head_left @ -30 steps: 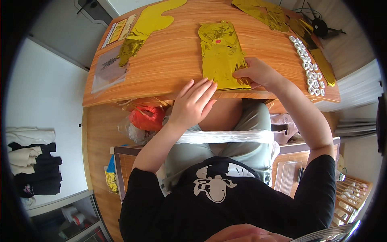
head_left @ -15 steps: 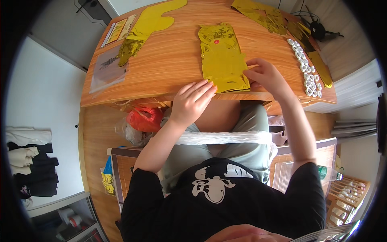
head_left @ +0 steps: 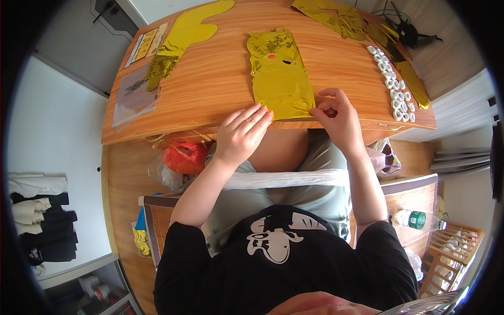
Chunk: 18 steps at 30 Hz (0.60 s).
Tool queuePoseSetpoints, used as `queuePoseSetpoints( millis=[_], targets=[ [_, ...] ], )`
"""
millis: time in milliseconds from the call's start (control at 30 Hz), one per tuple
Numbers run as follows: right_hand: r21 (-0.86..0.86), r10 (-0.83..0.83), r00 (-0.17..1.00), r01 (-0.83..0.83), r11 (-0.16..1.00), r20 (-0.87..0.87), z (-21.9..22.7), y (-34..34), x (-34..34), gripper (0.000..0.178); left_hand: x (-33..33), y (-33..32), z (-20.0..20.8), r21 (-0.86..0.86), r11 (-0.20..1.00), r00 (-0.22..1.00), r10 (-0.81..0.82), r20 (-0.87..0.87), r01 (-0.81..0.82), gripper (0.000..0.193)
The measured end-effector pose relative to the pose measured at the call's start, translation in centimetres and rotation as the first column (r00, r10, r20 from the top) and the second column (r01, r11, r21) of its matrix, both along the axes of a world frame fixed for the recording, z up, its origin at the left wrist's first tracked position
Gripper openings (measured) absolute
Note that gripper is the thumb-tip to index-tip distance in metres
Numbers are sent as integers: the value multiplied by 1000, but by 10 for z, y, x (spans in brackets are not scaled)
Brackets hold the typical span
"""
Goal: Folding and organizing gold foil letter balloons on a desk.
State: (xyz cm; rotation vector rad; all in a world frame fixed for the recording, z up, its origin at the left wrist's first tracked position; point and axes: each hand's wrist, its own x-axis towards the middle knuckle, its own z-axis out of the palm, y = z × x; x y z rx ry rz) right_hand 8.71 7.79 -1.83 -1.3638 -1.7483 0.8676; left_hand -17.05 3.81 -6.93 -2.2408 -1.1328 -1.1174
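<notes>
A folded gold foil balloon (head_left: 281, 79), flat and wrinkled with a small red spot near its far end, lies on the wooden table by the front edge. My left hand (head_left: 244, 131) rests on its near left corner, fingers stretched out and side by side. At the near right corner, my right hand (head_left: 337, 119) pinches the foil between thumb and forefinger, the other fingers curled loosely. The near end looks smoother than the creased far end.
Another flat gold foil balloon (head_left: 186, 31) lies far left, beside a printed card (head_left: 147, 44) and a clear plastic sleeve (head_left: 134, 100). More gold foil (head_left: 336, 21) stretches along the far right edge. Several small white rings (head_left: 394, 84) stand in rows at right, near a black device (head_left: 408, 34).
My right hand has moved down from the balloon's right side to its near right corner and now pinches there. The near end of the foil has become flatter. My left hand stays on it.
</notes>
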Motion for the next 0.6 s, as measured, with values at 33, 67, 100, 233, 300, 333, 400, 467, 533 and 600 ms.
queuePoseSetpoints(
  millis=[33, 67, 100, 233, 300, 333, 400, 467, 533, 600],
  targets=[
    [18, -6, 1000, 6, 1000, 2, -2, 0, 0, 38, 0, 0, 1, -4, 1000, 1000, -3, -4, 3, 18],
    [18, -4, 1000, 4, 1000, 1, -3, 1, 0, 38, 1, 1, 3, -8, 1000, 1000, -7, -7, 7, 17],
    [23, -8, 1000, 8, 1000, -26, -3, 2, 0, 39, 1, 1, 6, -8, 1000, 1000, -5, -8, 5, 17],
    [43, -32, 999, 31, 999, 20, 4, 5, -3, 41, -1, 6, 21, -136, 991, 998, -24, -59, 16, 19],
    [52, -38, 999, 37, 998, 20, 2, 8, -4, 41, -5, 7, 25, -173, 985, 995, -34, -98, 16, 22],
    [59, -43, 999, 42, 997, 23, 1, 9, -4, 41, -7, 7, 24, -204, 979, 993, -36, -114, 12, 26],
    [64, -59, 998, 58, 996, 17, 1, 8, -6, 40, -9, 6, 20, -231, 973, 990, -38, -133, 7, 31],
    [66, -77, 997, 76, 995, 15, -1, 8, -5, 40, -8, 2, 16, -232, 973, 989, -20, -146, -14, 38],
    [97, -78, 997, 74, 992, 30, -5, 10, -3, 39, -8, 2, 17, -240, 971, 989, -24, -149, -12, 39],
    [121, -74, 996, 67, 990, 58, -6, 10, -2, 38, -10, 2, 18, -249, 968, 988, -20, -153, -19, 39]
  ],
)
